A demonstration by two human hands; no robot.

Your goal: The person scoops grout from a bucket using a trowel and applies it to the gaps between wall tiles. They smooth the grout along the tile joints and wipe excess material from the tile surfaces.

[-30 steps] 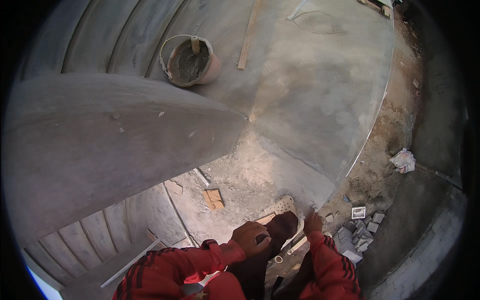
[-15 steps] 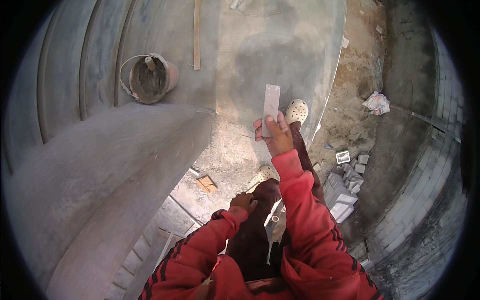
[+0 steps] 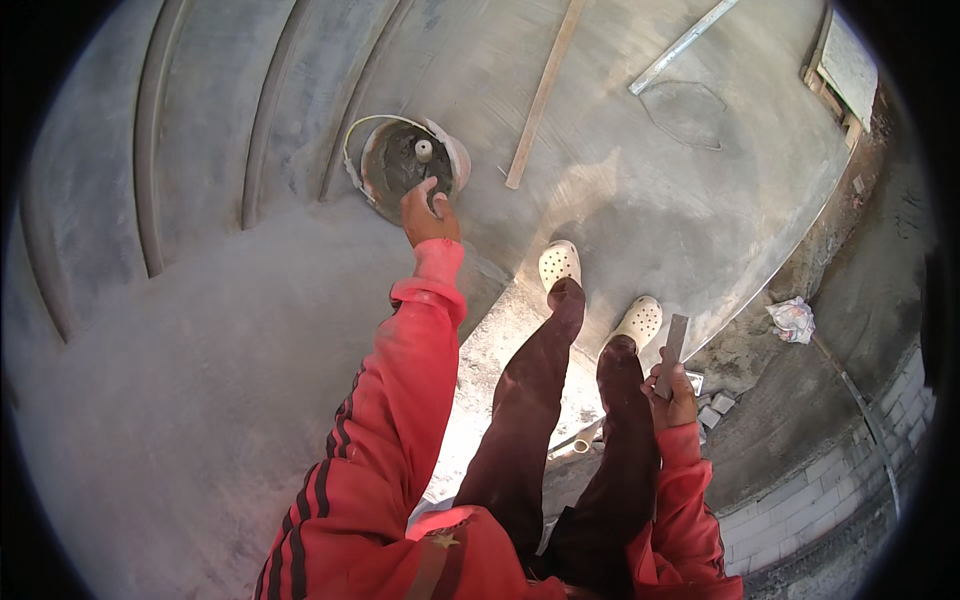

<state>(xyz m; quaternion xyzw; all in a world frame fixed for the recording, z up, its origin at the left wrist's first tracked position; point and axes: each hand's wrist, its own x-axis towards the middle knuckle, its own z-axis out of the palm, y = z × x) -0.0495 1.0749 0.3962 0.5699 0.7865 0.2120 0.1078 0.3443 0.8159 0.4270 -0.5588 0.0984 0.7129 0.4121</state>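
My left hand (image 3: 430, 215) reaches out in a red sleeve to the near rim of a round bucket (image 3: 455, 160) of grey mortar. Its fingers are spread at the rim and hold nothing. A tool handle (image 3: 423, 150) stands upright in the mortar just beyond the fingertips. My right hand (image 3: 677, 398) hangs low by my right leg, closed on a flat grey rectangular piece (image 3: 673, 345) that points upward. My feet in white clogs (image 3: 559, 264) stand on the cement floor between the two hands.
A wooden slat (image 3: 541, 95) and a metal straightedge (image 3: 685, 45) lie on the smooth cement beyond the bucket. Curved cement steps (image 3: 150, 200) rise at left. A crumpled white bag (image 3: 793, 318), tile fragments (image 3: 716, 410) and a brick wall (image 3: 820, 490) are at right.
My right hand has dropped from out in front to my right side, still holding the flat piece. My left hand has stretched forward to the bucket, which now sits nearer the middle.
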